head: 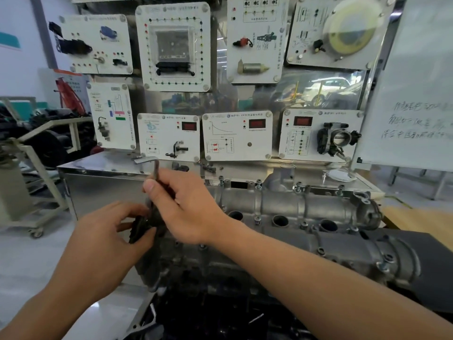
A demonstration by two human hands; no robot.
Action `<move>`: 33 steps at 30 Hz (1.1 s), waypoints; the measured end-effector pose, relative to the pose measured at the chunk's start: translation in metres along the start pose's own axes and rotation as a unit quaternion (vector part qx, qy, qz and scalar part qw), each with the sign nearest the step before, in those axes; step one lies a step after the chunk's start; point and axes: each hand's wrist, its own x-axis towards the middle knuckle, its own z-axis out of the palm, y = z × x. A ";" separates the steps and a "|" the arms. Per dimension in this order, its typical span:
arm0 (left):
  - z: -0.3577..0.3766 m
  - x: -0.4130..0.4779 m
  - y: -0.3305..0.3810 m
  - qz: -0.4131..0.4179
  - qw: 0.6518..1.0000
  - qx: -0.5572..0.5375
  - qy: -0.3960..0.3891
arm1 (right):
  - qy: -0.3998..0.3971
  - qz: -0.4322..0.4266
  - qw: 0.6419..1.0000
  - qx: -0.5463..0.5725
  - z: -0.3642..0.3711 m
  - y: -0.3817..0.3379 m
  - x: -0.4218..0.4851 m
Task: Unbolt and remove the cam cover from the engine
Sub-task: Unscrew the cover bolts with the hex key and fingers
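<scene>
**Item 1. Left hand** (107, 231), at the cam cover's left end, nearest the viewer. Thumb and fingers pinch a dark toothed wheel (138, 228), probably a cam sprocket; blur leaves this unsure.

**Item 2. Right hand** (186, 204), just above the left hand. Its fingers are curled round the shaft of an L-shaped key (155, 171), which stands upright with its tip hidden behind the hands.
- Risk: a tip not fully seated could cam out and round the fastener, and the knuckles would then strike the casting.
- Risk: if the wheel turns under torque, the left-hand fingers could be caught on its teeth.

**Item 3. Cam cover** (301, 204), the task's thing. It lies on the engine, running right from the hands.
- Bolts (258, 184) along its far edge stand proud.
- Risk: a backed-out bolt could roll off, or drop into the open plug wells.

**Item 4. Steel cabinet** (103, 168), just behind the cover. Its edge is near the key's swing.

**Item 5. Display panels** (237, 134), beyond the cabinet. They limit any lift backward. Room is open above the cover and toward the viewer.
</scene>
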 end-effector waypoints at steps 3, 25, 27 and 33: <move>-0.003 0.000 0.004 -0.012 0.999 -0.033 -0.007 | 0.011 0.010 1.000 0.005 0.000 0.001 0.000; 0.022 0.003 0.047 0.133 0.979 0.032 -0.150 | 0.138 0.106 0.975 0.136 -0.081 0.015 -0.034; 0.024 0.003 0.047 0.132 0.982 0.018 -0.133 | 0.144 0.110 0.972 0.150 -0.085 0.016 -0.038; 0.023 0.005 0.053 0.142 0.983 -0.031 -0.109 | 0.164 0.110 0.971 0.138 -0.101 0.014 -0.046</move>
